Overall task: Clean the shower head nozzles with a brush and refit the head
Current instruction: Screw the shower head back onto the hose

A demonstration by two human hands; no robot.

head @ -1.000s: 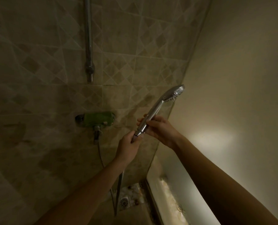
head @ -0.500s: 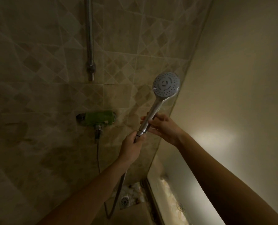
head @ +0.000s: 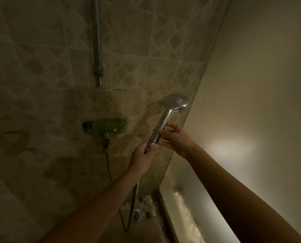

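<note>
Green mixer valve (head: 107, 127) sits left of my hands; my left hand (head: 142, 160) pinches the hose (head: 134, 199) end, and my right hand (head: 174, 139) curls round the shower head (head: 174, 104) handle just above. Its nozzle face, toward me a moment ago, now points away, so I judge it's being twisted at the joint; nozzles hidden, no brush visible.

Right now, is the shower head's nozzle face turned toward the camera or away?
Away. The shower head shows only its smooth chrome back; no nozzles visible.
</note>
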